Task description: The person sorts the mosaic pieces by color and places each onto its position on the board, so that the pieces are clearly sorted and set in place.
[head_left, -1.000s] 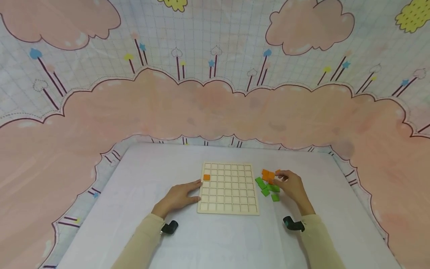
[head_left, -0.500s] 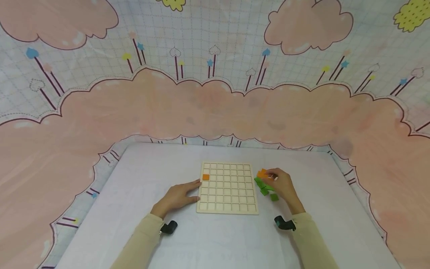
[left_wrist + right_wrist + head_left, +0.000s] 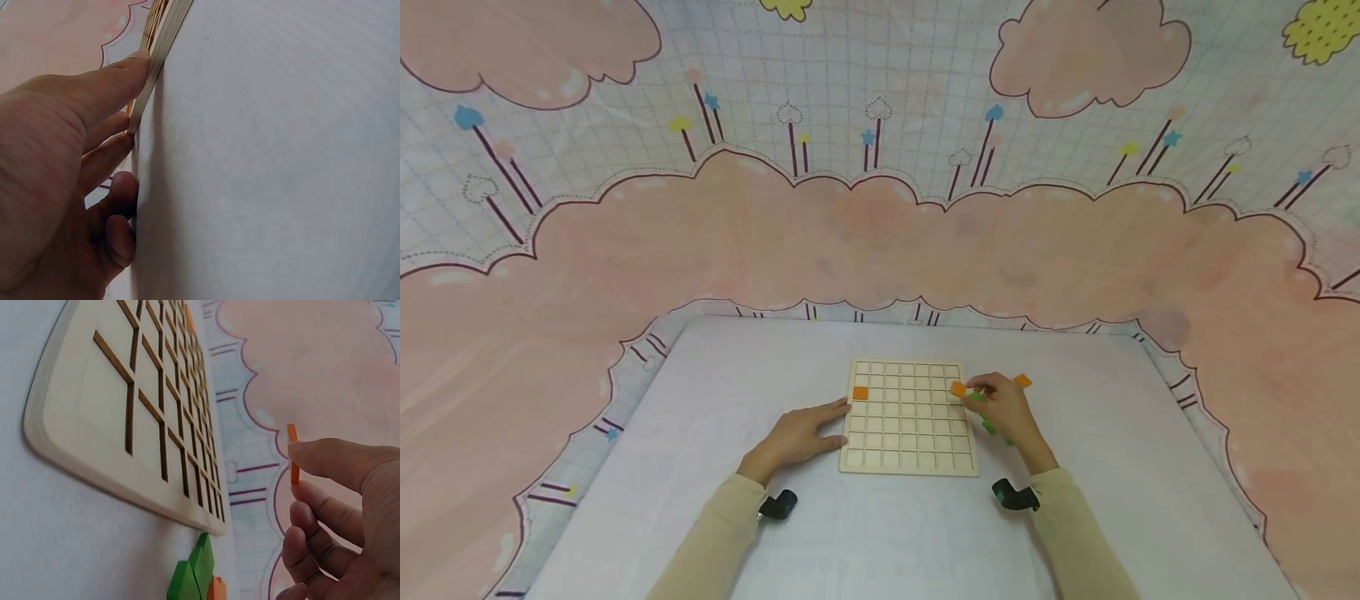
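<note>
A square wooden grid board (image 3: pixel 907 426) lies on the white table. One orange tile (image 3: pixel 861 393) sits in its leftmost column, near the top. My left hand (image 3: pixel 796 437) rests at the board's left edge, with thumb and extended fingers touching the side. Over the board's right edge, my right hand (image 3: pixel 1003 410) pinches another orange tile (image 3: pixel 295 474) between thumb and fingertip. In the right wrist view that tile is seen edge-on, raised above the board. Green tiles (image 3: pixel 203 562) lie by the board's right side, mostly hidden under the right hand in the head view.
A loose orange tile (image 3: pixel 1022 381) lies on the table behind the right hand, and another orange piece (image 3: pixel 217 589) shows beside the green tiles. A cloth with printed clouds (image 3: pixel 865 242) hangs behind the white table (image 3: pixel 760 358). Black wrist cameras (image 3: pixel 1017 496) sit on both wrists.
My right hand has moved left from the tile pile to the board's right edge, and now carries an orange tile. The left hand has stayed put.
</note>
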A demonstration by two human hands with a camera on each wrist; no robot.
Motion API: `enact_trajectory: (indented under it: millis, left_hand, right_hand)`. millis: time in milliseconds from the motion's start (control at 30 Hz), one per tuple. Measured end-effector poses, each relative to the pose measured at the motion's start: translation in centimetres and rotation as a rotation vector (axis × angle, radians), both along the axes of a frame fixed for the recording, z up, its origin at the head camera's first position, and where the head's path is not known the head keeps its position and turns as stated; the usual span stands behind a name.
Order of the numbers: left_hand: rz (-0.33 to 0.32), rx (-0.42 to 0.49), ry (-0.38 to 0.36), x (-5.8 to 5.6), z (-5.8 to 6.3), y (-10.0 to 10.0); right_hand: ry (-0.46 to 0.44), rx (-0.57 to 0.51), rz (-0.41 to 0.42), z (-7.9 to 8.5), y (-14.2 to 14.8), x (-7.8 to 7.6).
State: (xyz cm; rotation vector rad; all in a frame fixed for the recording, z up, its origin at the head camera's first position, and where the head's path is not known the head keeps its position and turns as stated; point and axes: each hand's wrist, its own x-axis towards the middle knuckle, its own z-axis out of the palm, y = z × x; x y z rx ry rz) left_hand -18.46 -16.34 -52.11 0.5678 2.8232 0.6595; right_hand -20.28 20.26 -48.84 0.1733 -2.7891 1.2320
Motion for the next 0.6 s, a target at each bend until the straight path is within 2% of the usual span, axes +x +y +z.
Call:
enact_trajectory:
  millis: [300,600]
  left_hand:
    - [0.001,0.000,-0.004,0.0,0.0,0.0]
    - [-0.001,0.000,-0.002,0.0,-0.2,-0.1]
  right_hand:
    - [-0.042,0.004,0.006,-0.2,-1.9,-0.1]
    - [-0.030,-0.048,0.031,-0.4,-3.6,-0.1]
